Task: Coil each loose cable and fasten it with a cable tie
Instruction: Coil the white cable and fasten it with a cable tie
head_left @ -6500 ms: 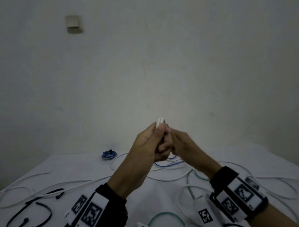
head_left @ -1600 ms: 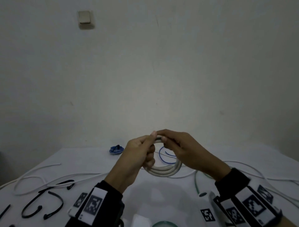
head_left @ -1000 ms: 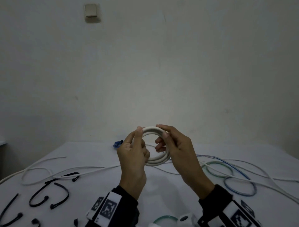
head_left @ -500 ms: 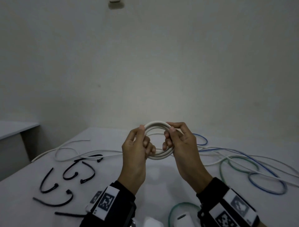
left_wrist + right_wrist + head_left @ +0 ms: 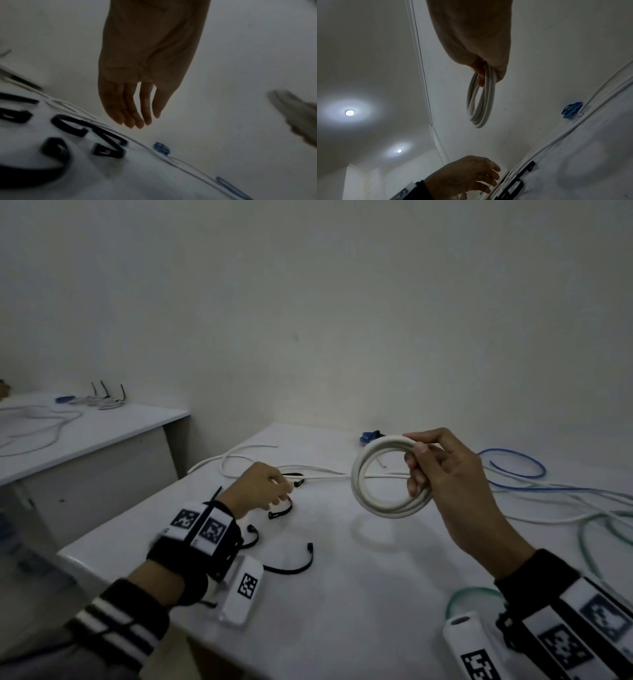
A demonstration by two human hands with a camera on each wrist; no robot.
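My right hand holds a coiled white cable upright in the air above the white table, fingers curled round its right side. My left hand hovers low over several black cable ties on the table's left part. Its fingers hang straight and hold nothing. A loose white cable lies just behind the ties.
Blue and green cables sprawl across the right side. A small blue coil sits by the back wall. A second table to the left carries more cables. The table's left edge is near my left wrist.
My left hand let go of the coil and moved down-left to the black ties. The right hand alone now holds the coil. The head view swung left.
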